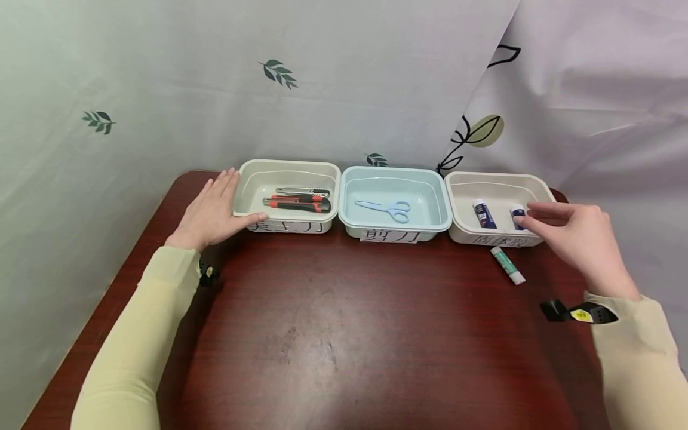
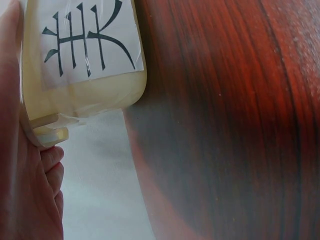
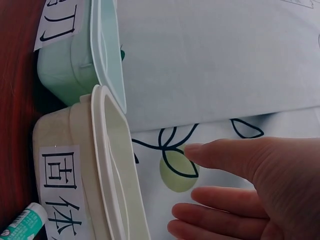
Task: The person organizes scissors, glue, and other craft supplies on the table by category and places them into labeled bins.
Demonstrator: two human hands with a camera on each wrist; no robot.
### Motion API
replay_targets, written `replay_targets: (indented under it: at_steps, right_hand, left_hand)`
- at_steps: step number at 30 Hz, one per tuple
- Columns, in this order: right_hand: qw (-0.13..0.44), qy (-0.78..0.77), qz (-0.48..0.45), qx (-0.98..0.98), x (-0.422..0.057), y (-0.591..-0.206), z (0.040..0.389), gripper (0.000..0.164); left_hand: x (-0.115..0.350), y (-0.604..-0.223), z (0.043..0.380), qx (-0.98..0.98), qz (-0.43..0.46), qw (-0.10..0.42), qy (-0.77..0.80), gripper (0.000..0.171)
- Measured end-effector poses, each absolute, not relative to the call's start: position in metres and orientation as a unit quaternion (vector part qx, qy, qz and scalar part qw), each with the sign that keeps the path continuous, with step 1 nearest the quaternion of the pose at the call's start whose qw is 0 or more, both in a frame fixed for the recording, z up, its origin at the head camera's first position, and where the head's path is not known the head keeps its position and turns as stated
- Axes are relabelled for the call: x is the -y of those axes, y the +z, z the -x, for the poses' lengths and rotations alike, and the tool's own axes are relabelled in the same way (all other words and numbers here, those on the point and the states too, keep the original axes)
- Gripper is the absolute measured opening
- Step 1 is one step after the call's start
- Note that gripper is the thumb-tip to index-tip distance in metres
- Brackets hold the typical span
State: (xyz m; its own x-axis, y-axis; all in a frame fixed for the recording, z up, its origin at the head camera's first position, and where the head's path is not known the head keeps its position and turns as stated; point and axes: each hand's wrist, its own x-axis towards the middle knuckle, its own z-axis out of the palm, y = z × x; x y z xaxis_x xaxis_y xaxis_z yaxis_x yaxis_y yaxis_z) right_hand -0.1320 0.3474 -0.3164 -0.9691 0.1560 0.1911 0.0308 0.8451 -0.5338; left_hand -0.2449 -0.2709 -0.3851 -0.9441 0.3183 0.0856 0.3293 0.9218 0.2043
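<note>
My left hand rests on the left rim of a cream bin, fingers straight along its side and thumb over the front rim. Several box cutters lie inside that bin. Over the right end of another cream bin hovers my right hand; the right wrist view shows nothing between its thumb and spread fingers. Two dark blue glue sticks are in this bin, one close by my right fingertips. A green glue stick lies on the table just in front.
Between the cream bins stands a light blue bin holding blue scissors. Each bin has a paper label on its front. The dark red table backs onto a leaf-patterned curtain.
</note>
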Motion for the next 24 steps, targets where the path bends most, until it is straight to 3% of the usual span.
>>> replay_targets:
  at_steps: [24]
  right_hand:
    - [0.030,0.235,0.016,0.971,-0.359,-0.356,0.108,0.058]
  left_hand:
    - [0.271,-0.386,0.245,0.979,0.166,0.027,-0.111,0.116]
